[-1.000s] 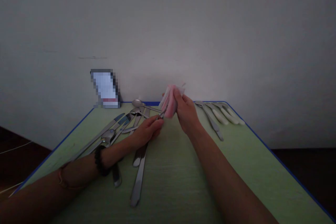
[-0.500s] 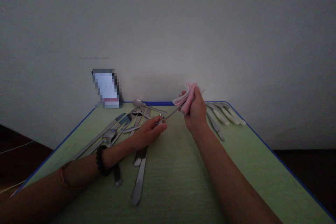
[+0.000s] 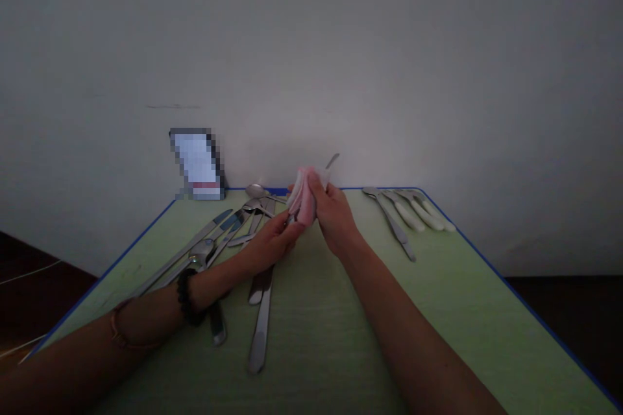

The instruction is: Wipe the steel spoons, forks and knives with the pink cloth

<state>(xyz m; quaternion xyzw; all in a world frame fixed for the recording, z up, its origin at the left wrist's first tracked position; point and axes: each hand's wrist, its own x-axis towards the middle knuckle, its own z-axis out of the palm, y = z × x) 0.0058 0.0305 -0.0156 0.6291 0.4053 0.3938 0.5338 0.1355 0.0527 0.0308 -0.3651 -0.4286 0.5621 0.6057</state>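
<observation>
My left hand (image 3: 270,241), closed, grips the lower end of a slim metal piece of cutlery (image 3: 333,160). Its far tip sticks out up and to the right; whether it is a spoon or another kind is hidden. Around its middle is a folded pink and white cloth (image 3: 305,200), which my right hand (image 3: 337,215) squeezes from the right. The two hands nearly meet at the cloth, above the table. Below and beside my left forearm lies a loose pile of metal cutlery, including a spoon (image 3: 256,190) and a knife (image 3: 261,331).
On the right of the green table (image 3: 438,311) a metal spoon (image 3: 395,230) lies beside several white-handled utensils (image 3: 409,215). A blurred phone (image 3: 197,165) leans against the wall (image 3: 389,65) at the back left. A blue edge borders the tabletop.
My right hand has slid the cloth down and left along the cutlery, close to my left hand. More of the far tip shows. My left hand has shifted slightly left.
</observation>
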